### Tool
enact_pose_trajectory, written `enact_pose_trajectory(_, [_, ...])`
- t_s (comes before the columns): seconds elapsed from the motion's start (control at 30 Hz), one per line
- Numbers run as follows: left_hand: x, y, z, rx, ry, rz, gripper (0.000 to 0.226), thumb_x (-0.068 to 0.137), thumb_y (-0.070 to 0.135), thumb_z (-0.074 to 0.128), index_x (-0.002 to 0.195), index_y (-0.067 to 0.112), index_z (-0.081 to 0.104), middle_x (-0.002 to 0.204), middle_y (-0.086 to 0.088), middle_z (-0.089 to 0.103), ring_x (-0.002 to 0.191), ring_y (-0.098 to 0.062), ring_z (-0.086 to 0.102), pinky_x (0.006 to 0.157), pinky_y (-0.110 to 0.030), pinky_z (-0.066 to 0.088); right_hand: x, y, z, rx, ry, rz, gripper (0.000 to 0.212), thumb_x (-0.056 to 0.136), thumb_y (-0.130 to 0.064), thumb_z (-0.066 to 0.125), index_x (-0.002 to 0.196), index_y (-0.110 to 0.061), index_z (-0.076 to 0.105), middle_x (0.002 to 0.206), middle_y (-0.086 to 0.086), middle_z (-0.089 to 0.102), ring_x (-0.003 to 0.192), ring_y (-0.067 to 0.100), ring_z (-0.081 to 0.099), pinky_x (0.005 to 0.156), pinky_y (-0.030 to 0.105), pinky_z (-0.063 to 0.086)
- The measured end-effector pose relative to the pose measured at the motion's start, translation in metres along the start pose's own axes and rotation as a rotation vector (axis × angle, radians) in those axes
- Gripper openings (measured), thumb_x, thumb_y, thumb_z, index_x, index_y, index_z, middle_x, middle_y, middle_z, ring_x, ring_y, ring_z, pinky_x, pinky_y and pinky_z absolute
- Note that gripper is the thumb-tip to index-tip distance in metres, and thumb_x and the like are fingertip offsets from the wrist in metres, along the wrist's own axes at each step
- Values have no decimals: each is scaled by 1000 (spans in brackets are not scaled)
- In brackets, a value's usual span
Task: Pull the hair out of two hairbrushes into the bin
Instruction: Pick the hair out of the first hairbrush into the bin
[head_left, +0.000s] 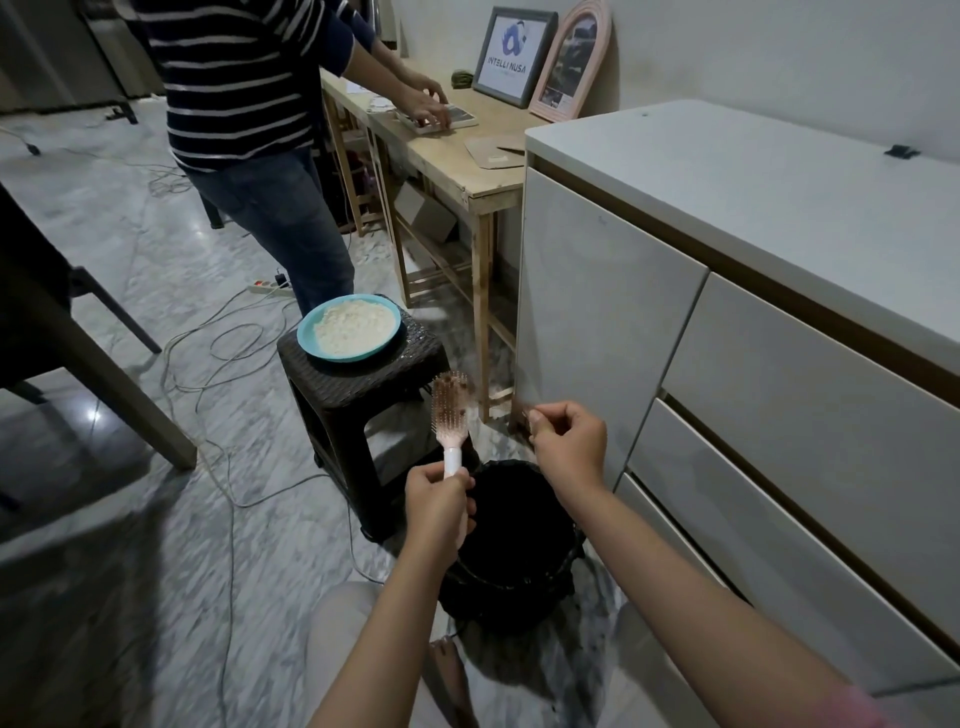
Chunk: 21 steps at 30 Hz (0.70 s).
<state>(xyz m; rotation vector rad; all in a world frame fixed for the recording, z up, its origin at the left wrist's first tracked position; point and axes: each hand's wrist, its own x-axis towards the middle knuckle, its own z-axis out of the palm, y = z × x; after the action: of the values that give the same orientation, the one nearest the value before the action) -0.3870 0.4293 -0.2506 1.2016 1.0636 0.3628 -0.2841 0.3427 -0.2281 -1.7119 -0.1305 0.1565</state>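
A pink hairbrush (451, 410) with a white handle stands upright, bristles facing me, with small clumps of hair among them. My left hand (439, 506) grips its handle just above the near-left rim of the black bin (511, 540) on the floor. My right hand (569, 441) hovers to the right of the brush, above the bin's far edge, thumb and fingertips pinched together. A faint wisp of hair seems to stretch from the brush head toward that pinch. Only one hairbrush is in view.
A dark woven stool (358, 384) left of the bin carries a blue plate of rice (349, 332). A white cabinet (727, 322) stands close on the right. A person in a striped top (249, 135) works at a wooden table (457, 156) behind. Cables (218, 353) lie across the floor.
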Motion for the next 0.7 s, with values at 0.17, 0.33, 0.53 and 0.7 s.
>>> enact_pose_trajectory(0.17, [9, 2, -6, -32, 9, -23, 17, 95, 6, 50, 107, -5, 55, 75, -9, 52, 49, -14, 42, 41, -24, 34, 1, 4, -11, 75, 100, 20, 25, 84, -6, 65, 66, -22, 60, 70, 7, 65, 68, 19, 63, 67, 27, 52])
enact_pose_trajectory(0.33, [20, 4, -12, -142, 156, -80, 17, 95, 2, 47, 79, 2, 51, 69, -10, 49, 50, -17, 39, 46, -26, 30, 11, 3, -29, 237, 251, 107, 22, 85, -1, 62, 69, -16, 58, 63, 3, 59, 56, 12, 57, 55, 16, 50])
enact_pose_trajectory(0.53, [37, -2, -46, -101, 316, -30, 7, 92, 0, 49, 88, 0, 55, 81, -14, 53, 51, -19, 42, 50, -29, 34, 38, 20, -60, 102, 290, 133, 15, 81, -4, 67, 70, -14, 65, 60, 3, 61, 56, 16, 57, 68, 34, 53])
enact_pose_trajectory(0.7, [35, -5, -44, -37, 276, 26, 13, 93, 3, 52, 104, -2, 53, 92, -18, 53, 55, -20, 44, 51, -30, 36, 36, 30, -53, -179, 195, 113, 13, 80, -9, 68, 90, -3, 74, 78, 11, 70, 73, 18, 61, 80, 32, 54])
